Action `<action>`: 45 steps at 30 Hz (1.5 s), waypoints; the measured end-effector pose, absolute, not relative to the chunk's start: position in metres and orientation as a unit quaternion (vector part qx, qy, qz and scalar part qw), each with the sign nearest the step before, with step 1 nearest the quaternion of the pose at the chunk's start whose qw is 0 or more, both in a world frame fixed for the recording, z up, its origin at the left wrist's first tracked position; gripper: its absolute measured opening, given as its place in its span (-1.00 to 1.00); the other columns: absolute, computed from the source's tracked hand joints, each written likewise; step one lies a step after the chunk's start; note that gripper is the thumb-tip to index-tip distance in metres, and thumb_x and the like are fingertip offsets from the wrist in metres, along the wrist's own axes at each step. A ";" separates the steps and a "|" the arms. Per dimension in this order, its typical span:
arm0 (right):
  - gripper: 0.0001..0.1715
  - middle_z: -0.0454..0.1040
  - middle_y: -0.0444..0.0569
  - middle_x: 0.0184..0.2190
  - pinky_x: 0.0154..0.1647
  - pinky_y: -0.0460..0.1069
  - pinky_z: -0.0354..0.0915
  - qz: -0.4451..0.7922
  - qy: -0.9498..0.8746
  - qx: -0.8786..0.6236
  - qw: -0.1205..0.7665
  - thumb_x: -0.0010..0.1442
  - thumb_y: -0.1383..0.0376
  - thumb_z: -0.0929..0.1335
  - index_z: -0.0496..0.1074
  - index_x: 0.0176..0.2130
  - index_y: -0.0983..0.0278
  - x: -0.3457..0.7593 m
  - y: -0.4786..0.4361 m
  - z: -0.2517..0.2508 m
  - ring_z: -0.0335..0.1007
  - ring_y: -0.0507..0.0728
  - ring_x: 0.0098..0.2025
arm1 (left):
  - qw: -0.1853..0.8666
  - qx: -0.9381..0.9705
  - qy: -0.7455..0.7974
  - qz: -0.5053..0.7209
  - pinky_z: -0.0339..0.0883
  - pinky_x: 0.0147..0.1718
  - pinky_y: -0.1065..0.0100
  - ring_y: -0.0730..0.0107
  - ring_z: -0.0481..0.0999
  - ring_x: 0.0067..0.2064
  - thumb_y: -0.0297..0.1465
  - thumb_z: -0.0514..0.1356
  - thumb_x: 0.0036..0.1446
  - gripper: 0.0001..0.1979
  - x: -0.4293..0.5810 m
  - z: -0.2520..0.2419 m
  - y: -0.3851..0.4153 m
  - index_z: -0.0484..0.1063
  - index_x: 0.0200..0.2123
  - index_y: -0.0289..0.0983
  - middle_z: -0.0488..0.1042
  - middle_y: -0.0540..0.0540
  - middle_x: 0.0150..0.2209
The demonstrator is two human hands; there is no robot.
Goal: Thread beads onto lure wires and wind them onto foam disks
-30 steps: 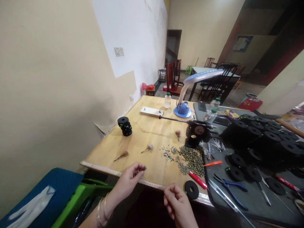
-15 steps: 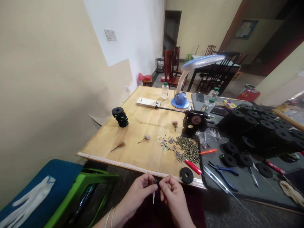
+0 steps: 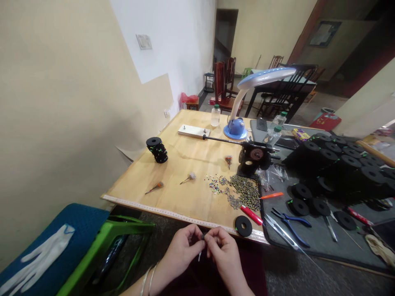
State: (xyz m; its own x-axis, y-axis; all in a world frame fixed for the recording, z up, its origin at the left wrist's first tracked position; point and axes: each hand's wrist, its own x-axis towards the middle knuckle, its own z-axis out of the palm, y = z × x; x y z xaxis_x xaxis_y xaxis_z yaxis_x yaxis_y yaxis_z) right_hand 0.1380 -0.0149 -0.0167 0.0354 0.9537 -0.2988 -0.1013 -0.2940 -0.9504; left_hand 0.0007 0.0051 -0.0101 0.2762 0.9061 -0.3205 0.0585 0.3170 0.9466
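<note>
My left hand (image 3: pixel 185 248) is pinched closed around a small dark piece, and a short white strand (image 3: pixel 199 255) hangs below the fingertips. Thumb and fingers of my right hand (image 3: pixel 222 253) are also pinched, meeting the left fingertips at the dark piece. What lies between the right fingers is too small to make out. Both hands are in front of the table's near edge. Closest to them on the table are a black foam ring (image 3: pixel 243 226) and a red-handled tool (image 3: pixel 250 214). Beyond lies a spread of small striped metallic pieces (image 3: pixel 246 192) with coloured beads (image 3: pixel 216 187).
Small tufted bundles (image 3: pixel 154 188) lie on the wooden table (image 3: pixel 173 205). A stack of black rings (image 3: pixel 157 150), a black clamp device (image 3: pixel 256 156) and a blue lamp (image 3: pixel 236 129) stand farther back. Pliers (image 3: pixel 291 226), tweezers (image 3: pixel 282 232) and many rings occupy the grey mat at right.
My right fingertips have come in to the left ones, closing the small gap between them. Less of the white strand shows now. The view has shifted slightly.
</note>
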 end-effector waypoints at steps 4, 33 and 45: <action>-0.61 0.26 -0.22 -0.75 -0.64 -0.14 0.04 0.557 -0.408 -0.558 0.461 0.05 0.04 0.41 0.36 -0.49 0.31 0.137 -0.015 -0.017 0.11 -0.03 -0.69 | 0.613 0.500 0.513 0.332 0.18 -0.54 0.44 0.48 0.32 -0.55 -0.38 0.25 -0.03 -0.82 0.001 -0.012 0.005 0.29 -0.54 -0.28 0.34 0.06 -0.60; -0.49 0.22 -0.29 -0.82 -0.73 -0.18 -0.22 0.674 -0.295 -0.536 0.414 -0.01 -0.09 0.42 0.27 -0.51 0.27 0.136 -0.031 -0.023 -0.16 -0.12 -0.77 | 0.693 0.386 0.504 0.341 0.21 -0.53 0.46 0.52 0.30 -0.57 -0.32 0.22 0.02 -0.83 0.001 -0.018 -0.002 0.31 -0.47 -0.29 0.34 0.10 -0.59; -0.50 0.21 -0.32 -0.84 -0.74 -0.18 -0.26 0.689 -0.285 -0.527 0.407 -0.02 -0.08 0.42 0.25 -0.50 0.27 0.135 -0.033 -0.029 -0.19 -0.14 -0.79 | 0.676 0.398 0.516 0.345 0.21 -0.53 0.45 0.52 0.28 -0.56 -0.29 0.23 -0.01 -0.80 0.001 -0.013 0.000 0.29 -0.47 -0.27 0.30 0.11 -0.57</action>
